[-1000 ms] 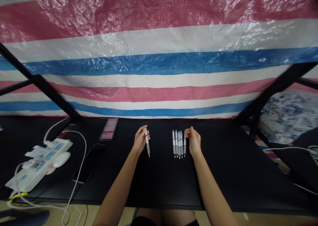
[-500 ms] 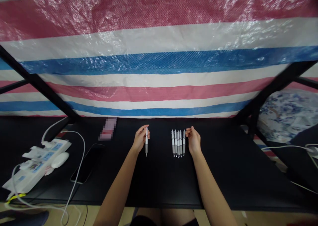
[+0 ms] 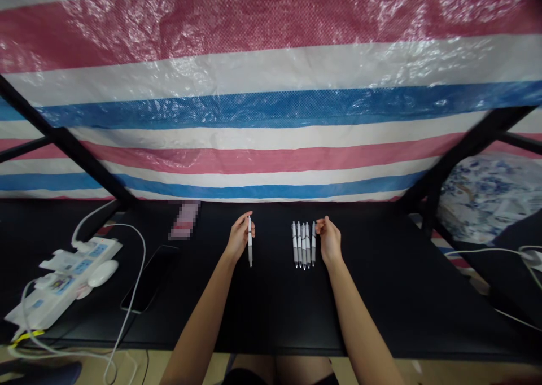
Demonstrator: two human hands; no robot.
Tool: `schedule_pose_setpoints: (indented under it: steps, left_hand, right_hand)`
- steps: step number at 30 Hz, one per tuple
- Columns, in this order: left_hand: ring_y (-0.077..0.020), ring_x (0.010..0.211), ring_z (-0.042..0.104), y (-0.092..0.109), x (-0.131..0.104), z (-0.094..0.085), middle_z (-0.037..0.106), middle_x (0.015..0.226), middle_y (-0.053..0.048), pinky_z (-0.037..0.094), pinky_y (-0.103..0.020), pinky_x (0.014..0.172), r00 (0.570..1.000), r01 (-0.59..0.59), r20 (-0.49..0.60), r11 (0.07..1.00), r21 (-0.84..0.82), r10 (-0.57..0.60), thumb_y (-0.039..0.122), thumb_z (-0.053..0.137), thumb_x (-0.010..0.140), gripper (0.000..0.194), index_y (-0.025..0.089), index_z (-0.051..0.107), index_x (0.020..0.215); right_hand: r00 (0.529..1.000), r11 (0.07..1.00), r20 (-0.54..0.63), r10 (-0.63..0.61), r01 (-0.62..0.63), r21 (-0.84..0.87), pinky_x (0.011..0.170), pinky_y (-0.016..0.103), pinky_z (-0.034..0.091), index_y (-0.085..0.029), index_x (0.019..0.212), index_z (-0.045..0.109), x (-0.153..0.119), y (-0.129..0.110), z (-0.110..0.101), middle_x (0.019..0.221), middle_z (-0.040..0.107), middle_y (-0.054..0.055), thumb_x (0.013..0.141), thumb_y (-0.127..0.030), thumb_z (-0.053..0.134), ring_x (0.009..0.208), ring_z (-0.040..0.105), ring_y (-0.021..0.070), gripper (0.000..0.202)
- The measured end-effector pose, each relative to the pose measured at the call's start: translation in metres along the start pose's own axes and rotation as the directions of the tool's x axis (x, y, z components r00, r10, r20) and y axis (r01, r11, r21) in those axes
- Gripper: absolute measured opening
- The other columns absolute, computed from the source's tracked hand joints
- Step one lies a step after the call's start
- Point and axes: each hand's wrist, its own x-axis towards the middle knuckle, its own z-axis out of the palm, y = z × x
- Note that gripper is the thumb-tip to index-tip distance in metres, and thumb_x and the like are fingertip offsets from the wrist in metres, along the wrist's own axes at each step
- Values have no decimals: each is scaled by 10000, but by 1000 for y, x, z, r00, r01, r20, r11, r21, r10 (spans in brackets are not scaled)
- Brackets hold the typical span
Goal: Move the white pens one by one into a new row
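Observation:
My left hand (image 3: 239, 237) is closed around the upper part of a white pen (image 3: 250, 244) with a grey grip, its tip pointing toward me. Several similar white and grey pens (image 3: 304, 244) lie side by side to the right, tips also toward me. The rightmost pen (image 3: 314, 244) is set slightly apart from the others. Beside it, my right hand (image 3: 330, 239) rests with its fingers curled inward and the fingertips close to the pen's upper end. Whether they touch it I cannot tell. No object shows inside the right hand.
On the black table (image 3: 279, 311), a dark phone (image 3: 150, 278) lies left under a white cable. A white power strip (image 3: 63, 280) with plugs and cables sits farther left. A blurred pink item (image 3: 185, 219) is near the back, before a striped sheet (image 3: 271, 159).
Almost nothing differs. Both hands stay in nearly the same places, the left still holding the pen, and the view has shifted very slightly.

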Motion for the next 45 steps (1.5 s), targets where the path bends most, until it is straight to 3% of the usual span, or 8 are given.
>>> schedule_pose_setpoints:
  steps: [24,36,45]
  left_hand:
    - [-61,488,462,1,0,1,534,605,20,336,-199,468,999,-12,-36,999,30,13,348,705,685,316,149,607,911]
    - [-48,489,436,-1,3,-1,507,605,30,318,-190,467,997,-31,-76,1000,7,31,363,682,711,374,149,611,1009]
    - [-49,483,416,-1,4,0,501,588,29,308,-190,459,996,-31,-80,999,10,31,371,695,691,344,150,612,941]
  right_hand:
    - [1000,1000,-6,5,-5,13,499,260,325,-171,641,624,1,2,0,527,525,-17,673,-515,663,482,439,98,348]
    - [1000,1000,-10,-4,4,-28,500,268,327,-180,634,607,-2,-2,3,521,507,-15,666,-553,647,481,435,105,377]
    - [1000,1000,-1,1,-1,3,503,254,338,-172,641,622,-1,0,1,530,508,-17,674,-523,666,496,439,98,355]
